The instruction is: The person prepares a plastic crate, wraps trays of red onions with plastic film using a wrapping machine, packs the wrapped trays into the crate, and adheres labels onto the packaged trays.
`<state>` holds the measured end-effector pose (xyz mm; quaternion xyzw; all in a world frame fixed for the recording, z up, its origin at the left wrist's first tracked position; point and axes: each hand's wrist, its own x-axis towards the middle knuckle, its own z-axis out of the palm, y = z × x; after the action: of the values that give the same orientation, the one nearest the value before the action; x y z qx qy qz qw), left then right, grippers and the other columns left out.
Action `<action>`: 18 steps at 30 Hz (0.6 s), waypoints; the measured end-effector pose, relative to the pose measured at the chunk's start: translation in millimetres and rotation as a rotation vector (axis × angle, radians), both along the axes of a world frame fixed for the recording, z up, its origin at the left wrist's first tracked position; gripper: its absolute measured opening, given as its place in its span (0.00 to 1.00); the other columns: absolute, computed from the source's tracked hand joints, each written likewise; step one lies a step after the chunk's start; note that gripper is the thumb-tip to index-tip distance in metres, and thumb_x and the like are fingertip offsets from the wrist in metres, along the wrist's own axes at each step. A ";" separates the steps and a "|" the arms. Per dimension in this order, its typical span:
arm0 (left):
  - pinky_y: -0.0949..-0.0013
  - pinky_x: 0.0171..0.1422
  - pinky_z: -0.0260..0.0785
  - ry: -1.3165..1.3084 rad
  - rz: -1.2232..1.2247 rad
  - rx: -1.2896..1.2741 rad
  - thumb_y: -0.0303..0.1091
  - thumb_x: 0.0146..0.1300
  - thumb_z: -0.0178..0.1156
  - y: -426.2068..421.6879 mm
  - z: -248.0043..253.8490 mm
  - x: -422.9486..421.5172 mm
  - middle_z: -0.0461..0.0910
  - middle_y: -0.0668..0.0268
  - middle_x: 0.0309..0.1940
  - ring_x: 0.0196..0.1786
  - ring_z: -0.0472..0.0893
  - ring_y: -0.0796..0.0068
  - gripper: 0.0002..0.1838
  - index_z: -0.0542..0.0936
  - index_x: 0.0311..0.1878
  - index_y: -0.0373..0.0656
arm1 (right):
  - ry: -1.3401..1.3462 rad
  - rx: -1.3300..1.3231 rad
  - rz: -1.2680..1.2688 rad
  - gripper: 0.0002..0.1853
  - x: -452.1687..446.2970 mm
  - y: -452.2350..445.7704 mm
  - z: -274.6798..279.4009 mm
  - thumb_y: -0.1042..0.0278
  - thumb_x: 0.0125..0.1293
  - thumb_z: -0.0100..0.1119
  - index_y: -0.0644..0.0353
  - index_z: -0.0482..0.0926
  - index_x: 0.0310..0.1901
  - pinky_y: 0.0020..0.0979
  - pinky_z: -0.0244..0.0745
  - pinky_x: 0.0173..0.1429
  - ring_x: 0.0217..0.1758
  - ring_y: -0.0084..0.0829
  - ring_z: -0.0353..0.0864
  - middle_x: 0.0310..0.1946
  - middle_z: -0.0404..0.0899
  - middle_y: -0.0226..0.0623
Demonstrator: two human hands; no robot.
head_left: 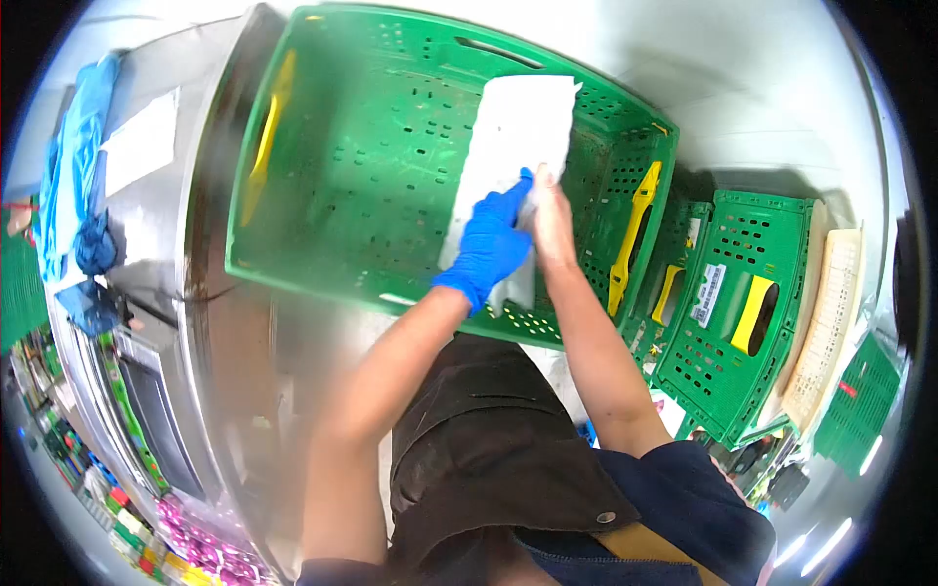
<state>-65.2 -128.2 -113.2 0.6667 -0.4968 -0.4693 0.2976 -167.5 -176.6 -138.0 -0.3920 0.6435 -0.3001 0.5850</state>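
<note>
A long, flat white sheet (pixel 518 122), which looks like folded paper or film, lies lengthwise inside the large green crate (pixel 391 195). My left hand (pixel 489 239), in a blue glove, is across its near part, with one finger stretched along it and the others curled against it. At the sheet's right edge is my bare right hand (pixel 553 220), its fingers closed on that edge and partly hidden. Both hands are close together, the fingertips almost touching. The sheet's near end hangs greyish below the glove, close to the crate's front wall.
A steel counter (pixel 220 117) stands at the left, with blue plastic (pixel 73 166) and a white paper (pixel 142 142) on it. More green crates (pixel 733 313) with yellow handles are at the right, beside a cream-coloured crate (pixel 826 317). A white wall rises behind.
</note>
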 end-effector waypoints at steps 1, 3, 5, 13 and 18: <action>0.64 0.57 0.68 0.115 0.028 -0.024 0.26 0.53 0.60 4.7 8.5 -2.7 0.76 0.52 0.47 0.50 0.77 0.56 0.33 0.69 0.66 0.46 | 0.067 0.024 0.021 0.29 4.9 2.6 36.6 0.47 0.67 0.55 0.67 0.73 0.58 0.29 0.69 0.57 0.50 0.27 0.76 0.50 0.78 0.39; 0.65 0.62 0.67 0.309 0.076 -0.362 0.27 0.53 0.62 28.4 -1.1 -6.3 0.75 0.58 0.51 0.56 0.75 0.66 0.27 0.71 0.59 0.39 | 0.158 -0.321 0.237 0.24 8.6 13.5 58.3 0.59 0.63 0.63 0.64 0.75 0.56 0.29 0.75 0.47 0.40 0.24 0.79 0.39 0.82 0.34; 0.65 0.65 0.65 0.730 0.075 -0.259 0.24 0.54 0.62 64.0 27.1 20.1 0.73 0.62 0.57 0.62 0.71 0.69 0.28 0.71 0.61 0.37 | 0.256 -0.502 0.403 0.19 23.3 33.7 102.3 0.66 0.63 0.61 0.62 0.77 0.54 0.28 0.75 0.40 0.33 0.22 0.79 0.34 0.82 0.34; 0.58 0.76 0.50 1.103 0.784 -0.531 0.60 0.68 0.48 339.2 23.2 106.3 0.57 0.61 0.73 0.72 0.61 0.63 0.42 0.51 0.75 0.42 | 0.172 -0.713 1.031 0.06 134.0 267.0 169.2 0.77 0.61 0.50 0.66 0.74 0.39 0.40 0.72 0.33 0.28 0.45 0.81 0.25 0.78 0.49; 0.58 0.72 0.58 1.152 1.335 -0.509 0.67 0.67 0.42 537.4 -47.5 103.7 0.66 0.60 0.67 0.67 0.66 0.61 0.41 0.59 0.72 0.45 | -0.020 -0.580 1.533 0.09 187.5 441.4 114.8 0.72 0.57 0.51 0.64 0.78 0.38 0.48 0.74 0.41 0.36 0.56 0.80 0.30 0.79 0.56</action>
<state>38.4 409.2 -160.8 0.3927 0.1285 -0.3362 0.8463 19.9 264.8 -23.2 -0.8560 0.0884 0.0252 0.5088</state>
